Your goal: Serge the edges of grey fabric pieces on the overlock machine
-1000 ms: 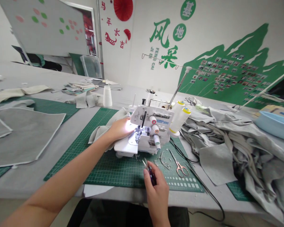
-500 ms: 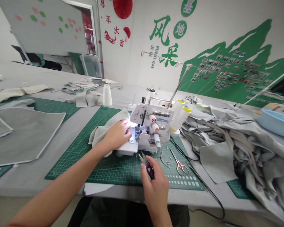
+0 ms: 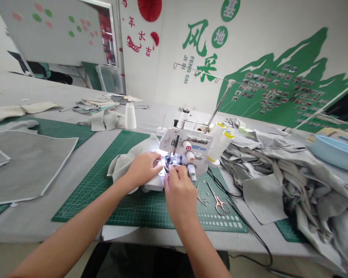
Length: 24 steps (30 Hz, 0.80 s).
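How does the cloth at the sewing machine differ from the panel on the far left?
The cloth is bunched in folds; the panel lies flat. The cloth looks lighter, the panel darker with white edging. The left hand is at the cloth, away from the panel. Both are grey.

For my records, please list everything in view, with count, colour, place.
sewing machine: one, white, centre
thread cones: at least four, white, around machine
cutting mats: several, green, on table
table: one, grey, beneath
scissors: one, copper, right of machine
cloth pile: one, grey, right
basin: one, blue, far right
edged cloth: unclear count, grey, left
box: one, clear, back left
wall photos: many, multicoloured, back right
left hand: one, on cloth
right hand: one, by needle, holding dark tool
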Available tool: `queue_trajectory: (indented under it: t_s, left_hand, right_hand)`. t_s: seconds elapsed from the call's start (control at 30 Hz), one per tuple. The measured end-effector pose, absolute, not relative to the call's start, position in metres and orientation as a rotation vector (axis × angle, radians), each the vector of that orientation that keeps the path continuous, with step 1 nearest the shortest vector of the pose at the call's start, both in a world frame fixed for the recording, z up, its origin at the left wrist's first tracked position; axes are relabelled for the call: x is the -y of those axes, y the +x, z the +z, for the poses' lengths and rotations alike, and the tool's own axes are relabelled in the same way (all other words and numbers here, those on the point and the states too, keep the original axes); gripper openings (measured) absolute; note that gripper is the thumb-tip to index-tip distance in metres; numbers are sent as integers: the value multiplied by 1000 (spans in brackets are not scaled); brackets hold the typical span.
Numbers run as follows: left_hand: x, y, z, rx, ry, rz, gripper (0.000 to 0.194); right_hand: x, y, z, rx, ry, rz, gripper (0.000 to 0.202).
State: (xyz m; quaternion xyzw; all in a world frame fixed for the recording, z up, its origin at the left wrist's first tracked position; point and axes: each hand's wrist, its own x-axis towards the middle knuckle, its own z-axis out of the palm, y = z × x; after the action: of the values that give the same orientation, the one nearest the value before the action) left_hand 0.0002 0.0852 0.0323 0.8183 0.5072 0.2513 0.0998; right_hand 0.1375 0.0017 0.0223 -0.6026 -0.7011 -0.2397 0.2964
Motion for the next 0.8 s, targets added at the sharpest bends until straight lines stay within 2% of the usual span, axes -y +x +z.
queue_trajectory:
  t_s: [0.17,0.53,0.8]
  left_hand:
    - [-84,-2,30,-1463,2377,839,11]
    - [-85,-5,28,-1321,2321,977,5]
    - [-72,-21,27,-1408,2206,1127,16]
  right_hand:
    - [-13,128,33,1942,-1651,-735,17]
    - [-23,132,27,1933,-1565,-657,18]
    - [36,182,-5,1625,-1336,-616,20]
